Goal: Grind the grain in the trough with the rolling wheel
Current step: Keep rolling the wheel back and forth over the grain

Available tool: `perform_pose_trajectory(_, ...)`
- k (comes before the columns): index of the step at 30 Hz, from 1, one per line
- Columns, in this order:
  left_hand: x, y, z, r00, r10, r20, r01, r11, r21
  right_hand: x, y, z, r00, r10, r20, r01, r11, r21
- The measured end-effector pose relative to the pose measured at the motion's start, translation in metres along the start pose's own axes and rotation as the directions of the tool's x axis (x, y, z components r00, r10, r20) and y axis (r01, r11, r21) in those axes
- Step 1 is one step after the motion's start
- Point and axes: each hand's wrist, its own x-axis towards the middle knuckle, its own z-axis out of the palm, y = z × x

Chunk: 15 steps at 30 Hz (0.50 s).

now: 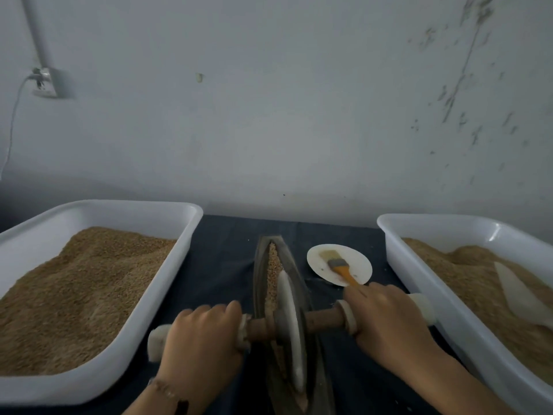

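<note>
left grip (pixel 203 333) | right grip (pixel 386 319) | wheel (pixel 288 324) between, in trough (pixel 299 283)

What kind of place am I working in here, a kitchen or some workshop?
Probably a small hand-grinding workstation, not a fitted kitchen: a boat-shaped trough with rolling wheel on a dark cloth, two white tubs of grain, against a bare scuffed wall.

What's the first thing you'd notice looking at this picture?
Probably the two hands, left hand and right hand, gripping a rolling wheel by its handles in the middle, set in a narrow trough of grain. Big white tubs of grain sit on either side.
</note>
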Motion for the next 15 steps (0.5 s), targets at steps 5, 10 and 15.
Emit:
perform_pose_trajectory(5,-0.003,0.003,-0.005,0.998,0.052,0.024,-0.052,0.999,-0.002,-0.003,0.002,-0.003,0.990,0.027,0.139,-0.027,1.000,-0.006)
perform_pose_trajectory(10,0.044,-0.014,0.014,0.992,-0.057,0.116,0.049,0.996,0.075,0.033,0.004,0.021,0.983,0.108,0.149,-0.118,0.991,0.065)
perform_pose_trajectory(15,0.101,-0.029,0.039,0.985,-0.170,0.018,0.167,0.977,0.130,0.099,0.013,0.043,0.992,0.122,0.024,-0.123,0.992,0.031)
